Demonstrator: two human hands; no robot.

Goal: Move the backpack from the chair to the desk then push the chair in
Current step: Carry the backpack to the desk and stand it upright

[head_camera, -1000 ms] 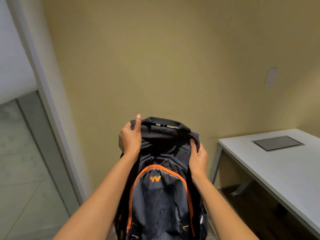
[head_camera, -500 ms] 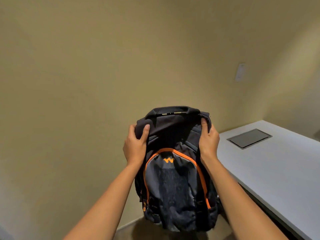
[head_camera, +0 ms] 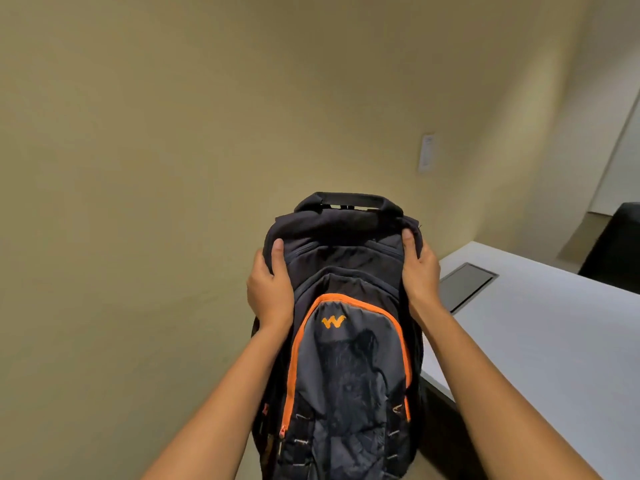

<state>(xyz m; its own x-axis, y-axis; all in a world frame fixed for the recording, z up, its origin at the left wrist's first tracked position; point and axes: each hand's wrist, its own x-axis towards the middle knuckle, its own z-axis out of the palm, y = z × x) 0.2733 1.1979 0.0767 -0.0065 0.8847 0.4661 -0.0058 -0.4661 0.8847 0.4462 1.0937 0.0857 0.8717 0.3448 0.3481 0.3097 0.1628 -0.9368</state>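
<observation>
A dark backpack (head_camera: 346, 358) with an orange-trimmed grey front pocket hangs upright in the air in front of me. My left hand (head_camera: 268, 289) grips its upper left side and my right hand (head_camera: 420, 275) grips its upper right side. The white desk (head_camera: 540, 341) stretches off to the right, its left end just behind the bag's right edge. A dark chair back (head_camera: 613, 247) shows at the far right behind the desk.
A grey flush hatch (head_camera: 465, 285) is set into the desk top near the wall. A beige wall (head_camera: 173, 168) fills the background, with a white wall plate (head_camera: 426, 152) above the desk.
The view has swung right and the backpack has come closer to the desk's left end. The glass door at left is out of view, and a dark chair back has appeared at right.
</observation>
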